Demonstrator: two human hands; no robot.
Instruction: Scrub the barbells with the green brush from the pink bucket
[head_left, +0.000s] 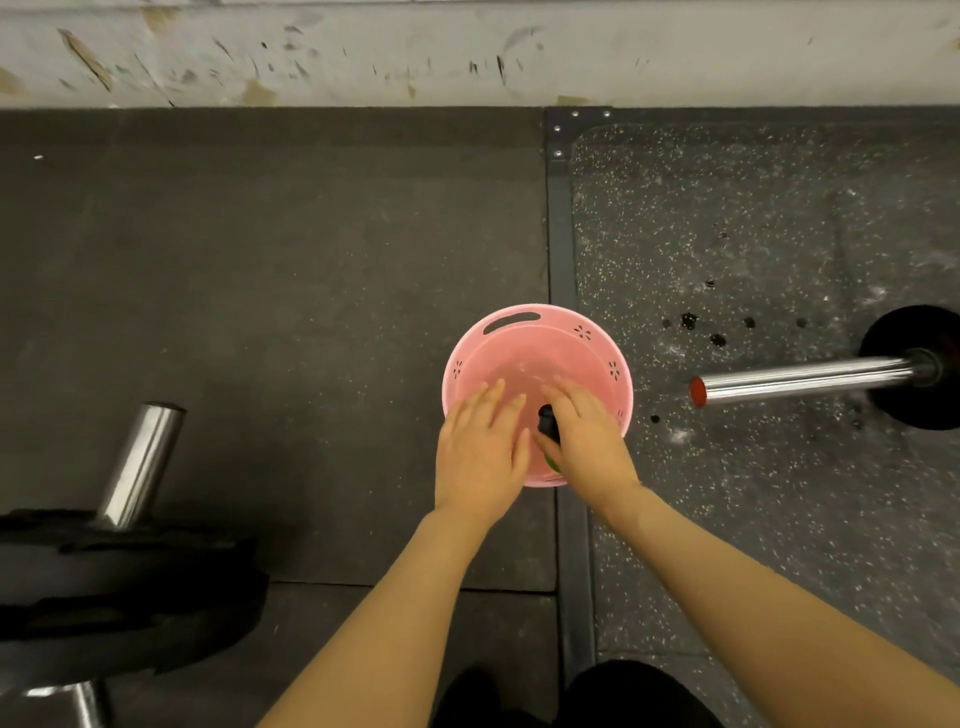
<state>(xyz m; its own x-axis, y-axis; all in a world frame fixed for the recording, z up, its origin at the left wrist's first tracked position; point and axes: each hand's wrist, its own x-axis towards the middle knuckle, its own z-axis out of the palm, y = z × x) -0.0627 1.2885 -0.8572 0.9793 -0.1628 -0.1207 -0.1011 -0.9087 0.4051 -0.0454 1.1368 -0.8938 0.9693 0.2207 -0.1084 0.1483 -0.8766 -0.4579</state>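
**Inspector:** On the dark rubber floor (270, 312), below a scuffed white wall (467, 52), what surrounds the work?

**Assistant:** A pink bucket (537, 332) stands at the seam where the plain mat meets a speckled mat (753, 234), beside a dark metal frame strip (560, 249). To the right, a barbell (805, 379) lies on the speckled mat, its chrome sleeve ending in a red cap that points toward the bucket, near it but apart; a black plate (919, 369) sits on it at the frame edge. At lower left, a second barbell (137, 462) rises tilted from stacked black plates (119, 592). Nothing lies between the bucket and either bar.

**Inspector:** Any brand or lettering?

**Assistant:** None legible. The bucket shows only a slot handle and small flower-shaped cut-outs.

**Inspector:** Hands?

**Assistant:** Both reach over the bucket's near rim. The left hand (480, 452) is spread flat, fingers straight, grasping nothing. The right hand (584, 439) curls round a dark handle, with a sliver of green showing beneath the palm: the green brush (548, 423), inside the bucket at its near side. Its bristles are hidden.
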